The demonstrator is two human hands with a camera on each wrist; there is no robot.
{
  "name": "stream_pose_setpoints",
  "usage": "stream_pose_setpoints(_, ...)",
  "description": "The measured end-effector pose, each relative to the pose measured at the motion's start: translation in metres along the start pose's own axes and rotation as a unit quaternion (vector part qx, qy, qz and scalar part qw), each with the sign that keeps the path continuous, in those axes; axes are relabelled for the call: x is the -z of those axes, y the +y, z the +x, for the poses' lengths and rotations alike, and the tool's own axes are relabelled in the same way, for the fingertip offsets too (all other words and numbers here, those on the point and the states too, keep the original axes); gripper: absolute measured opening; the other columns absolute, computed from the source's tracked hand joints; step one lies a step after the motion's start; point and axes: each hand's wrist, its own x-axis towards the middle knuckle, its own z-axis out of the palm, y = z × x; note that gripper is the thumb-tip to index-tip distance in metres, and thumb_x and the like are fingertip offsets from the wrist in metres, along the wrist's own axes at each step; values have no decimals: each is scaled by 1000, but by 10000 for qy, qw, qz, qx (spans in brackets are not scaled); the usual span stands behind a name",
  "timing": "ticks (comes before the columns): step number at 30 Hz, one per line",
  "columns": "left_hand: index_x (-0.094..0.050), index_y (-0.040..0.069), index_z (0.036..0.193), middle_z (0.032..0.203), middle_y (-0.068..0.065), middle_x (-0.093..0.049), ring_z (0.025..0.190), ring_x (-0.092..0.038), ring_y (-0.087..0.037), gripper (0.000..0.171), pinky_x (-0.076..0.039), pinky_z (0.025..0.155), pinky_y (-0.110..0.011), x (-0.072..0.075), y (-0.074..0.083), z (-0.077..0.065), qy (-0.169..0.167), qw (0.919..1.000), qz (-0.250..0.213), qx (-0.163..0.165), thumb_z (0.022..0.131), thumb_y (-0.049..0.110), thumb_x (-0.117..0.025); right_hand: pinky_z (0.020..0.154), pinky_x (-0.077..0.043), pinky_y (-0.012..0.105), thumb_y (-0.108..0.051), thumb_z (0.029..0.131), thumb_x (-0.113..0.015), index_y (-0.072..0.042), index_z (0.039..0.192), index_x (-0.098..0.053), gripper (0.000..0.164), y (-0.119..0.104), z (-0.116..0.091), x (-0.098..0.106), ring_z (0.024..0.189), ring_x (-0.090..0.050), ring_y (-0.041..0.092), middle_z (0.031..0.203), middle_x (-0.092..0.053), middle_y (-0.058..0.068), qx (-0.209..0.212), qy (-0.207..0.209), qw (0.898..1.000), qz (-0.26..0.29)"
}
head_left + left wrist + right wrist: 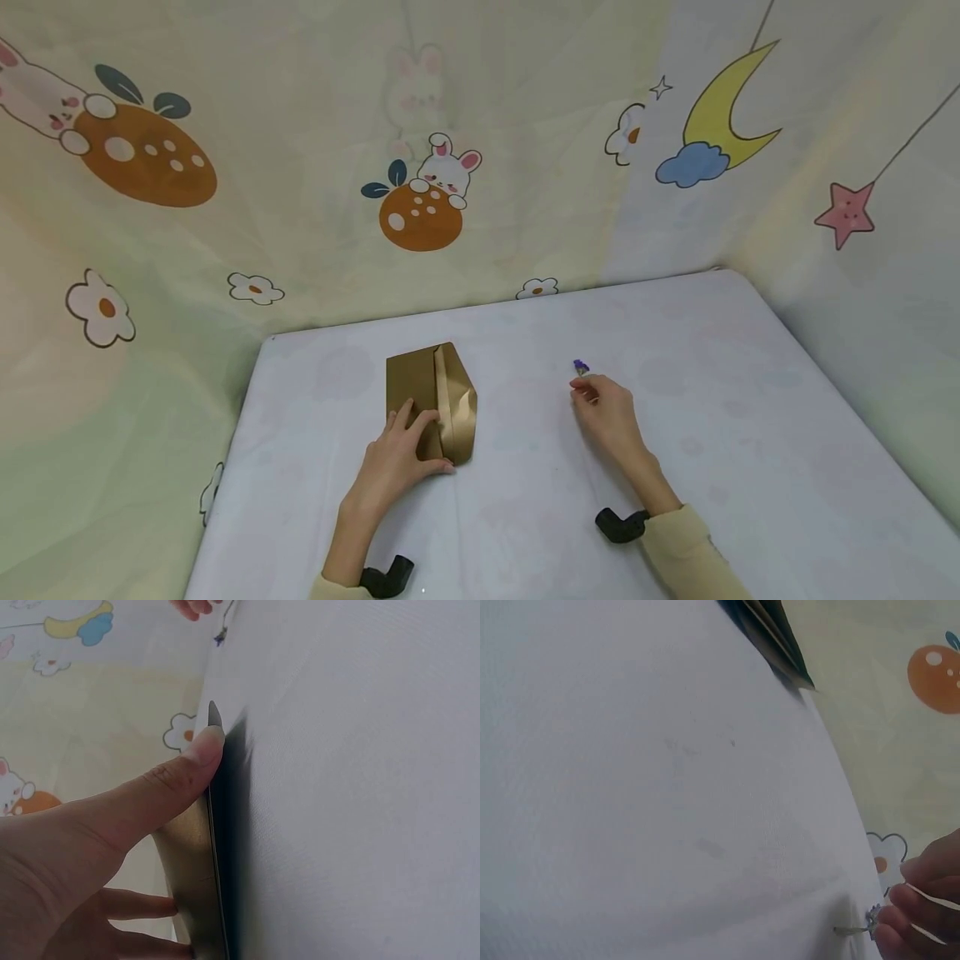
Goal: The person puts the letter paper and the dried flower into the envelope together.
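Observation:
A gold envelope [411,377] lies on the white table with its flap [462,408] spread out to the right. My left hand [393,462] rests on it. The thumb lies along the near edge, and the other fingers are spread over the front, as the left wrist view also shows. My right hand [607,412] hovers low over the table beside a small purple flower [581,366]. Its loosely bent fingertips are right at the flower in the right wrist view, where the thin stem [847,931] sticks out to the left.
The table [517,533] has a white cover and meets a printed cloth wall [315,208] at the back and sides. Black curved mounts [621,526] are worn on both wrists, close above the table. The flower and envelope are a hand's length or more apart.

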Motion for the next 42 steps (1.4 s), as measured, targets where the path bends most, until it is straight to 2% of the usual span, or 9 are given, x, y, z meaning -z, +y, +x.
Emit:
stream_pose_setpoints(7, -57, 27, 136, 160, -27, -38, 139, -40, -62, 76, -48, 86, -75, 0, -1, 0, -20, 10000, -33, 15, 72, 53, -89, 72, -55, 44, -8, 92, -67, 1, 108, -75, 19, 7, 4, 6, 86, -72, 29, 92, -76, 16, -614, -66, 9970, -460)
stream_pose_setpoints(14, -57, 27, 136, 159, -27, -38, 138, -41, -62, 75, -48, 86, -75, 1, -1, 0, -2, 10000, -14, -9, 72, 53, -89, 72, -57, 47, -11, 94, -67, 3, 108, -74, 21, 12, 7, 6, 87, -72, 32, 96, -76, 18, -755, -43, 9952, -624)
stream_pose_setpoints(22, -57, 27, 134, 159, -28, -38, 138, -41, -62, 75, -49, 84, -75, 0, -1, 0, 11, 10000, -24, -29, 72, 53, -89, 71, -56, 49, -20, 94, -68, 5, 108, -74, 29, 12, 14, 2, 86, -70, 30, 95, -75, 15, -966, -275, 9899, -1002)
stream_pose_setpoints(30, -57, 28, 132, 158, -28, -40, 137, -44, -61, 73, -51, 81, -72, -1, -1, 1, 62, 9999, 19, -92, 71, 53, -89, 65, -53, 51, -21, 94, -69, 3, 98, -75, 25, 10, 17, -4, 81, -68, 33, 88, -70, 15, -841, -81, 9869, -1377)
stream_pose_setpoints(35, -57, 27, 131, 158, -28, -40, 137, -44, -61, 73, -51, 80, -72, 0, 0, 1, 57, 9999, 2, -96, 72, 53, -89, 62, -53, 53, -16, 93, -68, 5, 94, -74, 22, 9, 17, -5, 78, -68, 35, 86, -71, 17, -751, -22, 9868, -1432)
stream_pose_setpoints(42, -57, 27, 131, 158, -28, -39, 138, -42, -62, 72, -50, 81, -73, 0, 0, 1, 13, 10000, -33, -57, 72, 52, -89, 62, -52, 55, -12, 91, -63, 4, 91, -73, 18, 10, 17, -4, 76, -68, 37, 86, -72, 18, -844, -12, 9857, -1458)
